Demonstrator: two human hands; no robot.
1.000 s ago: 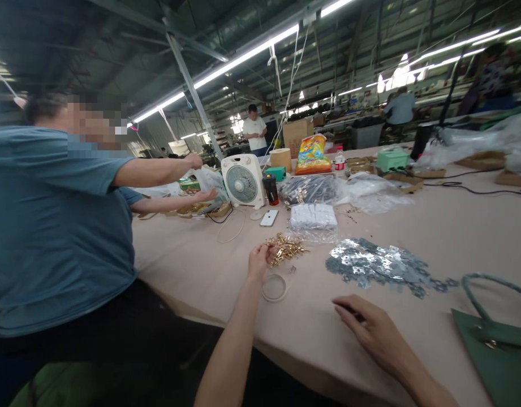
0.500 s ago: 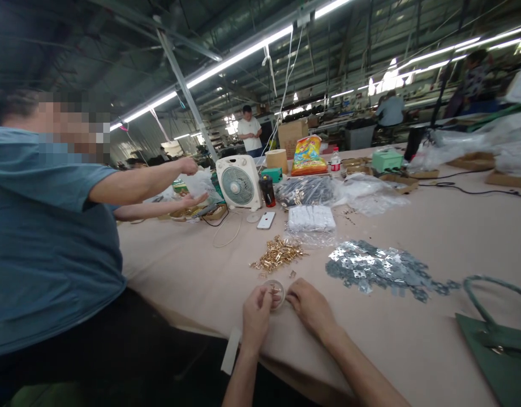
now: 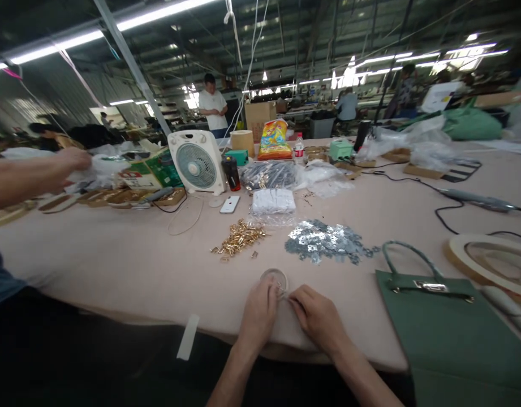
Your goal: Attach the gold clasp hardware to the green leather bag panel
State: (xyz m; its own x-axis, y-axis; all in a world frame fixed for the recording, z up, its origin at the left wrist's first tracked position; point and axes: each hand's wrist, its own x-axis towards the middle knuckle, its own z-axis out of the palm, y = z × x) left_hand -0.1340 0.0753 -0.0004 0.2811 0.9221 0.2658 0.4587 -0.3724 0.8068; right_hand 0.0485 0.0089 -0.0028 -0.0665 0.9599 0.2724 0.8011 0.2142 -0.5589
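Note:
My left hand [image 3: 260,311] is closed at a small round, pale-rimmed dish or ring [image 3: 274,272], its fingertips over the near side. A tiny metallic bit shows by those fingertips, too small to name. My right hand [image 3: 317,314] is pinched, its thumb and forefinger close to the right edge of the round piece; whatever it grips is hidden. Beyond my hands lies a heap of small gold-coloured metal fittings [image 3: 240,238], with one loose fitting [image 3: 254,255] nearer to me. Flat silver metal plates [image 3: 328,240] are piled to the right.
A green handbag [image 3: 447,322] lies at the right edge near rolls of tape [image 3: 476,254]. Farther back are a white phone [image 3: 229,204], a white wrapped bundle [image 3: 272,202], a box fan [image 3: 196,161] and a dark bottle [image 3: 231,172]. A co-worker's arm [image 3: 35,175] reaches in at left.
My view has swung right, so the co-worker is mostly out of frame and more of the handbag shows. My hands stay close together at the round piece.

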